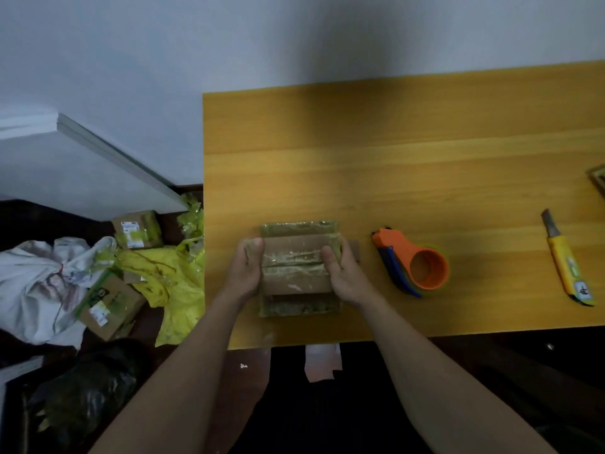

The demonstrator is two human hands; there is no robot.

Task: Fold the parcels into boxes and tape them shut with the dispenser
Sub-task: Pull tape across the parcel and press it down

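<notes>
Gripping the parcel (298,267) by its ends near the tabletop (425,178) front edge, left hand (245,270) and right hand (343,273) curled around stiff, seemingly light, tape-slick cardboard; the dispenser (415,265) lay just right.

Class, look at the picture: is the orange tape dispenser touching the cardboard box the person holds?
Apart. The head view shows a strip of bare table between the tape dispenser and the cardboard box.

The room is dim. A big soft shadow falls on the far wall (343,37) and table (425,152). Everything looks a bit blurry, and the edges bend.
</notes>
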